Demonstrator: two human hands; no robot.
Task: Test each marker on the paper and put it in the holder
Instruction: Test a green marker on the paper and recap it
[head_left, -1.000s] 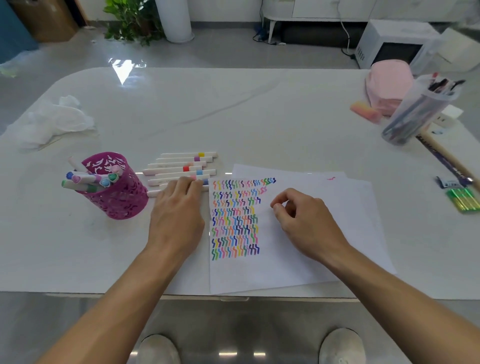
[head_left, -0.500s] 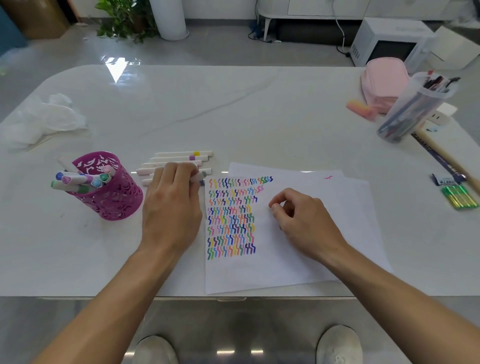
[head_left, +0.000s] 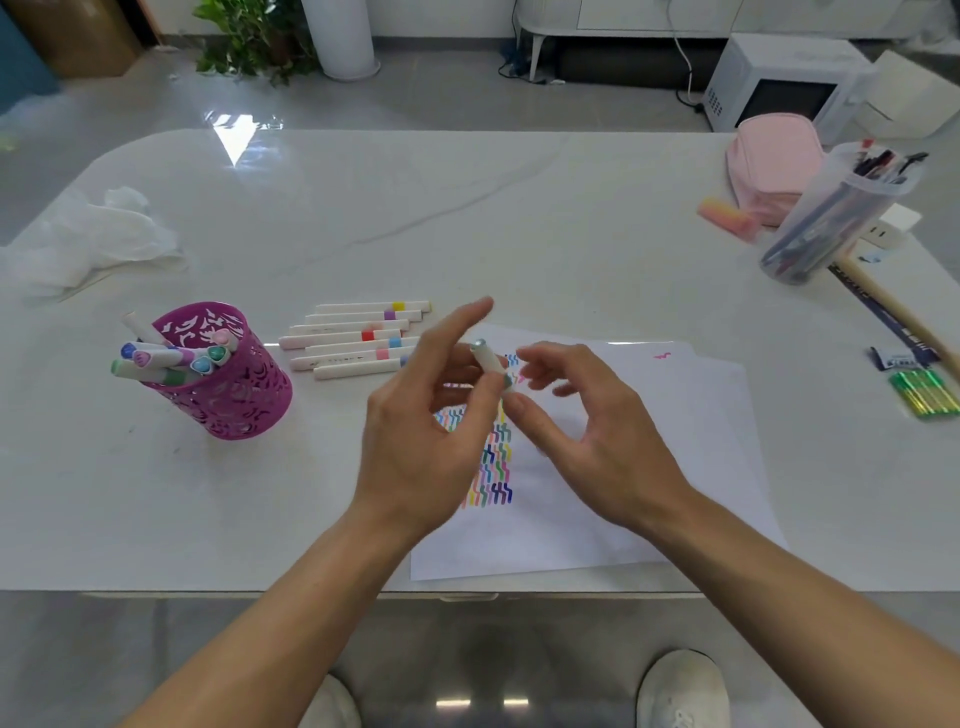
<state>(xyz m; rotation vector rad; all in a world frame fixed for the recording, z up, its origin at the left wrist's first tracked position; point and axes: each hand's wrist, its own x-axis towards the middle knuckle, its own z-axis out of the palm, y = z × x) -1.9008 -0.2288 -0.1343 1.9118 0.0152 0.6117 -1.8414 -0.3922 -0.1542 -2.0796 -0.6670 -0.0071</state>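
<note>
While both hands hover above paper (head_left: 597, 499), left hand (head_left: 415, 447) pinches white marker (head_left: 491, 364) between thumb and fingers, index finger stretched out toward 12 o'clock. Right hand (head_left: 587, 431) meets marker's lower end with thumb and fingertips; cannot tell whether it grips. Marker tilted, one end up. Row of markers (head_left: 353, 338) lies on table (head_left: 467, 218) at 10 o'clock from hands. Pink holder (head_left: 228, 379) at 9 o'clock, several markers inside, leaning left.
</note>
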